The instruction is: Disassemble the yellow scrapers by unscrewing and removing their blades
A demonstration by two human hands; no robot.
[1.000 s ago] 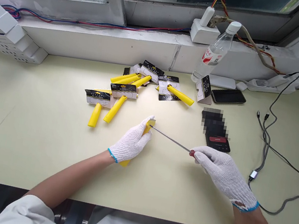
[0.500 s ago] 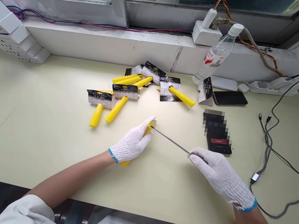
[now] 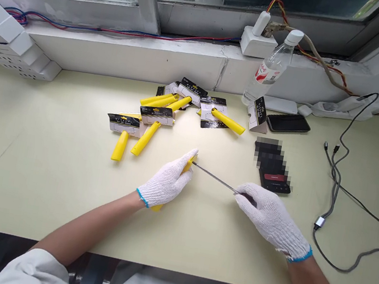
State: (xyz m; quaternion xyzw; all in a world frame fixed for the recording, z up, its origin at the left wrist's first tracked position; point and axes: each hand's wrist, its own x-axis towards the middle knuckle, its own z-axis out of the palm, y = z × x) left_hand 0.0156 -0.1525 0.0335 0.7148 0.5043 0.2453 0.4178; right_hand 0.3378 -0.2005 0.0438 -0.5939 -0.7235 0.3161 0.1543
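My gloved left hand (image 3: 165, 182) is closed around a yellow-handled scraper (image 3: 156, 207), its head showing beside the thumb and its handle end below the palm. Most of the handle is hidden by the glove. In my gloved right hand (image 3: 269, 218), fingers are wrapped round the dark handle of a screwdriver (image 3: 215, 178). Its long thin metal shaft points left, and the tip meets the scraper's head. Whether the tip sits in a screw is too small to tell. Beyond the left hand lie several yellow handles (image 3: 145, 138) with black-and-white cardboard cards (image 3: 156, 115).
A water bottle (image 3: 269, 70) stands by the wall at the back. Two phones, one dark (image 3: 289, 123) and one partly pixelated (image 3: 275, 179), lie to the right. A grey charging cable (image 3: 336, 186) loops along the right side. White boxes (image 3: 13, 40) are stacked at the far left.
My right hand has shifted slightly left and up with the screwdriver, its wrist turning a little. The left hand holds nearly still, and the metal edge at the scraper's head shows less. The view has shifted slightly.
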